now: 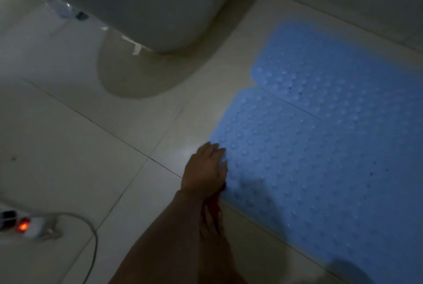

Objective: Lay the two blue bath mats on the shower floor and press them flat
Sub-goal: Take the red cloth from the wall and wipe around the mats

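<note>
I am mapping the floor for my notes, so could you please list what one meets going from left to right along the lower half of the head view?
Power strip with a lit red switch → its grey cable → hand at the mat's edge → near blue bath mat.

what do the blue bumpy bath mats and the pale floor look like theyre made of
The two blue bumpy bath mats, near and far, look like soft rubber or PVC, matte, judging by rows of moulded bumps. The pale tiled floor seems glazed ceramic: dark grout lines and a faint sheen. The left hand rests on the near mat's edge.
</note>
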`<state>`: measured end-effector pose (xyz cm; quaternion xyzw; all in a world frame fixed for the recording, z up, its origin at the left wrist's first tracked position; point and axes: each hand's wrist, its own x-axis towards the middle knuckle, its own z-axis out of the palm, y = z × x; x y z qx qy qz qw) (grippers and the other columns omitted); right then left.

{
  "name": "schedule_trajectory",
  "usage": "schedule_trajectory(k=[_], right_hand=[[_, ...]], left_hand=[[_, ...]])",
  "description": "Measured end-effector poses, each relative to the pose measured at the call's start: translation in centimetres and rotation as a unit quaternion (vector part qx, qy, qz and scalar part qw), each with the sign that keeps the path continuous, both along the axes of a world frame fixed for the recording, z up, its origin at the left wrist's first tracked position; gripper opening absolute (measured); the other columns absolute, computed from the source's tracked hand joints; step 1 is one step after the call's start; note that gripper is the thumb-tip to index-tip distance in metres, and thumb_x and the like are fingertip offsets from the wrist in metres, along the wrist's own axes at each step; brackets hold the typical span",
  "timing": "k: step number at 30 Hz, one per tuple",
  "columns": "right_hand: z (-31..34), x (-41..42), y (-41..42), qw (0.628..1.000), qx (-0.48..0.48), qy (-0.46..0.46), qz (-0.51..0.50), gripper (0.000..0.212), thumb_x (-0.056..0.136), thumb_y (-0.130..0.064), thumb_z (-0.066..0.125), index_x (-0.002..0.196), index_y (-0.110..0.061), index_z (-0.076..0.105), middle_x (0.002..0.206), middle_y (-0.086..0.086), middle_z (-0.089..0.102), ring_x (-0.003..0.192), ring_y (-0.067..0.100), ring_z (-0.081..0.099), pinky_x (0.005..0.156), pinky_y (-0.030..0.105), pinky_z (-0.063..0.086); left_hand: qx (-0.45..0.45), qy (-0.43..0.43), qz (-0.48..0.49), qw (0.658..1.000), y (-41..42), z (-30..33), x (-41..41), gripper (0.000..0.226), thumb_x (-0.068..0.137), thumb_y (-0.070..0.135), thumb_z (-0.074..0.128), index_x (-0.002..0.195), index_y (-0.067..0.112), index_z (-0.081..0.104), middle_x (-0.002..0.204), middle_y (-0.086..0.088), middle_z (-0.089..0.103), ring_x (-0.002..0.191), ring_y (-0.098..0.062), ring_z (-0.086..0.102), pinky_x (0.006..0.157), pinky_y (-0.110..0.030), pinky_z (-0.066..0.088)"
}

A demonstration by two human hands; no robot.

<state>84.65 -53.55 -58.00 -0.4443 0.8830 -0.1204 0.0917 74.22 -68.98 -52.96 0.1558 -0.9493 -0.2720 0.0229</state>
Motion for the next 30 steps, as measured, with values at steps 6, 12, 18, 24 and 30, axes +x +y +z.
schedule_trajectory(k=[6, 12, 18, 24, 30], right_hand=[[1.4, -3.1, -7.0, 0.991, 0.061, -0.092, 0.078, 0.063, 0.089, -0.037, 0.053, 0.146, -0.011, 0.050, 0.158, 0.007, 0.042, 0.154, 0.028, 0.022, 0.119, 0.055, 0.020], [2.3, -7.4, -10.7, 0.986, 0.094, -0.087, 0.104, 0.062, 0.096, -0.033, 0.032, 0.150, -0.006, 0.042, 0.162, 0.015, 0.031, 0.154, 0.035, 0.018, 0.121, 0.061, 0.016], [3.5, -13.3, -13.8, 0.984, 0.131, -0.077, 0.095, 0.068, 0.100, -0.036, 0.035, 0.160, -0.011, 0.014, 0.169, 0.012, 0.003, 0.157, 0.030, -0.004, 0.125, 0.055, -0.003], [5.4, -22.8, -16.9, 0.988, 0.137, -0.077, 0.007, 0.071, 0.093, -0.026, 0.048, 0.157, -0.006, 0.025, 0.167, 0.015, 0.015, 0.155, 0.034, 0.008, 0.126, 0.054, 0.004], [6.6, -33.3, -18.3, 0.978, 0.174, -0.100, -0.055, 0.058, 0.096, -0.026, 0.046, 0.149, -0.004, 0.037, 0.166, 0.017, 0.017, 0.153, 0.036, 0.015, 0.125, 0.055, 0.012]], left_hand=[[-0.028, -0.019, 0.147, 0.989, -7.8, 1.4, 3.1, 0.045, 0.099, 0.038, 0.044, 0.131, 0.015, 0.066, 0.138, -0.010, 0.063, 0.138, -0.034, 0.046, 0.108, -0.050, 0.045], [-0.013, -0.001, 0.215, 0.977, -12.1, 2.5, 3.9, 0.059, 0.095, 0.044, 0.032, 0.131, 0.011, 0.064, 0.138, -0.012, 0.061, 0.136, -0.035, 0.047, 0.108, -0.052, 0.045], [-0.002, 0.027, 0.235, 0.972, -11.9, 2.1, 2.9, 0.058, 0.096, 0.044, 0.032, 0.132, 0.010, 0.063, 0.138, -0.014, 0.060, 0.136, -0.036, 0.047, 0.106, -0.056, 0.045], [-0.026, -0.011, 0.227, 0.974, -9.6, 0.5, 1.6, 0.052, 0.088, 0.024, 0.042, 0.131, 0.008, 0.065, 0.140, -0.015, 0.060, 0.139, -0.038, 0.045, 0.104, -0.056, 0.046], [-0.056, -0.039, 0.052, 0.996, -6.0, -2.0, -4.4, 0.049, 0.094, 0.029, 0.051, 0.140, 0.018, 0.060, 0.148, -0.009, 0.055, 0.142, -0.031, 0.045, 0.112, -0.044, 0.041]])
